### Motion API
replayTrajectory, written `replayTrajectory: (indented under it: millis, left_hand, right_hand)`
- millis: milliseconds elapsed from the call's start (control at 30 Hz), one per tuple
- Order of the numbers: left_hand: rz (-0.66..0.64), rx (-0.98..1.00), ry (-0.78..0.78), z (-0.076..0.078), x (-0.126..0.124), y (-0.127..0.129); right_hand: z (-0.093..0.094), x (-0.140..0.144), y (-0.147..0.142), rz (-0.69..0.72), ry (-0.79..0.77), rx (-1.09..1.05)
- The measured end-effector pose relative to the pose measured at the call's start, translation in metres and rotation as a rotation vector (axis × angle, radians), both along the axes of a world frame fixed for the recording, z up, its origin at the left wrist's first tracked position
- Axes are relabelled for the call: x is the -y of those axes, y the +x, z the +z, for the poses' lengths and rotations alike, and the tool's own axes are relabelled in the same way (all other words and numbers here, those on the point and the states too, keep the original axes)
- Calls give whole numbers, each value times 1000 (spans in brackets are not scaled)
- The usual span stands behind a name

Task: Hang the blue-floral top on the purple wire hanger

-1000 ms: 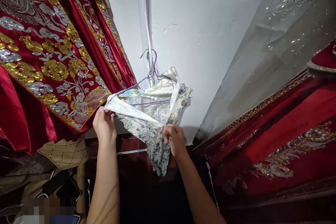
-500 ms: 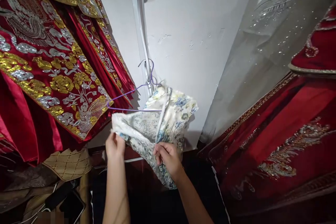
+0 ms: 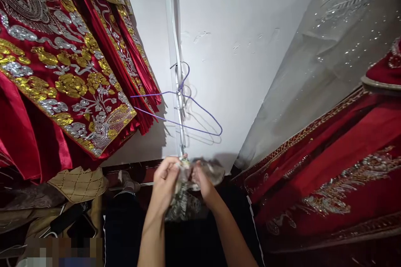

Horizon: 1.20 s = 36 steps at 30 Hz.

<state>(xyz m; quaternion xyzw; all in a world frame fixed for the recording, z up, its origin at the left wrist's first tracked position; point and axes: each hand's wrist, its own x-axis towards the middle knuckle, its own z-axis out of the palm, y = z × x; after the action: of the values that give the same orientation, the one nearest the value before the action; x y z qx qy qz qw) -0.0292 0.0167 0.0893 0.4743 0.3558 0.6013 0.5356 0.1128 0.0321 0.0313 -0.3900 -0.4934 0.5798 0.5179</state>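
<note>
A white garment with a blue and green floral print [image 3: 180, 204] hangs bunched and partly blurred between my two hands, low in the middle of the view. My left hand [image 3: 166, 179] is closed on its upper edge, with the fabric bundled at the thumb and fingertips. On the other side, my right hand [image 3: 203, 181] is closed round part of the same cloth, its thumb pointing up. Just above the hands, a bare purple wire hanger [image 3: 200, 129] hangs by its hook from a white rail against the wall.
Red robes with gold and silver embroidery [image 3: 72, 85] hang at the left. To the right are a sparkling sheer white fabric [image 3: 300, 79] and a red beaded garment [image 3: 341, 142]. A beige quilted item [image 3: 79, 190] and a black phone-like object [image 3: 82, 227] lie lower left.
The floral garment has come off the purple hanger and dropped lower. Both hands have drawn closer together, the left moving rightward, and the cloth is now bunched between them.
</note>
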Motion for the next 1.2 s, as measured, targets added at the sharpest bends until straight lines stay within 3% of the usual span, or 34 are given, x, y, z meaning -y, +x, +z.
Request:
replayTrajectory:
  millis: [100,200,267,367,433,500,600,733,800,900,1033,1133,1200]
  left_hand:
    - [6,-354,135,13,5,11]
    - [37,-443,235,19,-3,2]
    - [-117,-492,214,18,-9,-8]
    - [-466,-733,149,12,-16,-23]
    - [-499,-902,145,8,-19,-34]
    - [-392,-1016,146,7,-23,-50]
    - [-220,-1114,128,11,-31,-83]
    - [-94,-1183,59,21,-39,-127]
    - [-62,-1219,62,30,-43,-139]
    - [32,-1317,182,51,-46,-144]
    - [144,-1458,338,89,-56,-134]
    - [207,-1471,346,107,-73,-126]
    - [112,-1439,279,111,-89,-124]
  right_hand:
    - [29,3,-2,211,-8,-138]
    - [65,3,12,256,140,51]
    - [86,-5,25,162,350,282]
    - [109,-31,41,-83,670,455]
    - [121,-56,48,-239,793,443]
    - [129,-86,50,-346,851,398]
    - [131,-130,49,-312,845,402]
    - [111,-161,47,-62,696,611]
    - [99,-158,51,15,639,664]
    - [90,-140,67,-34,617,670]
    - [98,-112,94,-103,566,679]
    - [107,-97,107,-109,555,703]
    - [111,-89,111,-139,554,727]
